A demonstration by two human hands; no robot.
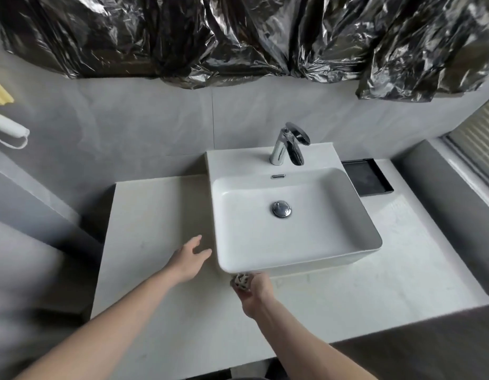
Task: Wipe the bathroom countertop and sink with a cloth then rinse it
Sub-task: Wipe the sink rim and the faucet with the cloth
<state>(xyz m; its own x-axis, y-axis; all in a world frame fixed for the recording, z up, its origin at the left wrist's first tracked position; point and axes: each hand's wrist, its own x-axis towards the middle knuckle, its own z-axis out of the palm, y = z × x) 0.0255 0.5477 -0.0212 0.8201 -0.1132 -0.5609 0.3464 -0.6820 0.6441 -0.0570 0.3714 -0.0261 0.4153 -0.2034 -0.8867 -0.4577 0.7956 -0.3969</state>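
Observation:
A white rectangular basin sink (356,250) sits on a pale stone countertop (150,215), with a chrome faucet (288,145) at its back and a chrome drain plug (281,209) in the bowl. My right hand (255,293) is just below the sink's front rim and grips a small bunched, patterned cloth (241,281) against the countertop. My left hand (190,260) hovers over the countertop left of the sink's front corner, fingers straight and spread, holding nothing.
A black tray (366,178) lies on the countertop right of the sink. Crinkled black plastic sheeting (238,37) covers the wall above. A white towel (7,130) hangs at the far left. The counter's front edge runs near my forearms.

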